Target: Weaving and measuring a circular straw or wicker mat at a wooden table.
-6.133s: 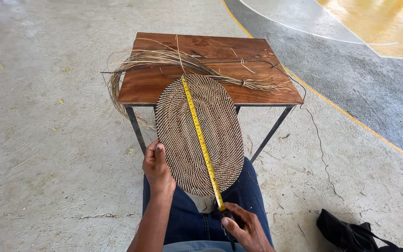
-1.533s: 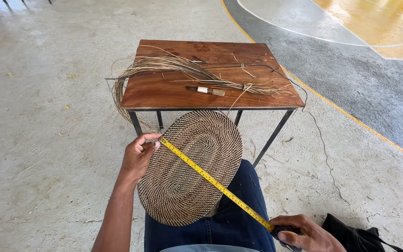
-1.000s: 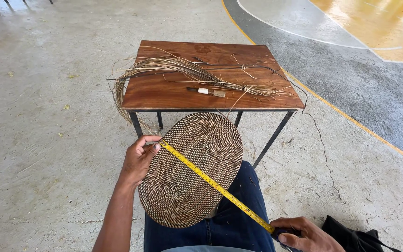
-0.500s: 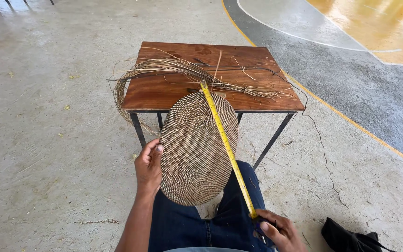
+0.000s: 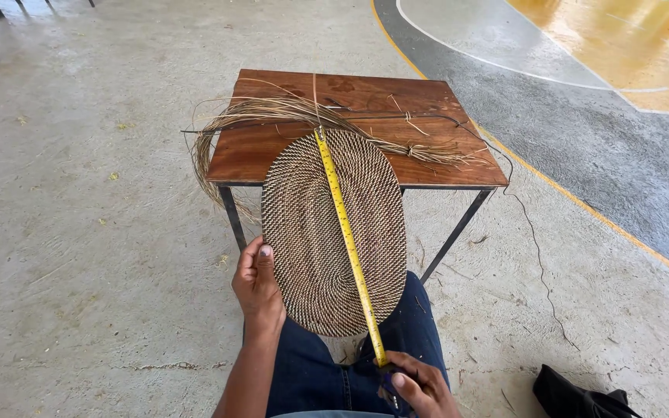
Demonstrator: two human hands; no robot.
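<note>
Left hand (image 5: 257, 282) grips the oval woven mat's (image 5: 311, 232) near-left rim while right hand (image 5: 420, 383) pinches the yellow tape measure (image 5: 346, 232) below it; slackening could skew the tape off-centre.

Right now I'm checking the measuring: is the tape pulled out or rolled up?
Pulled out: the yellow tape runs lengthwise across the oval mat, down to the right hand.

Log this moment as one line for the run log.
left hand: holding edge of oval woven mat | right hand: pinching yellow tape measure | tape: lengthwise across mat | mat: far end on wooden table
</note>
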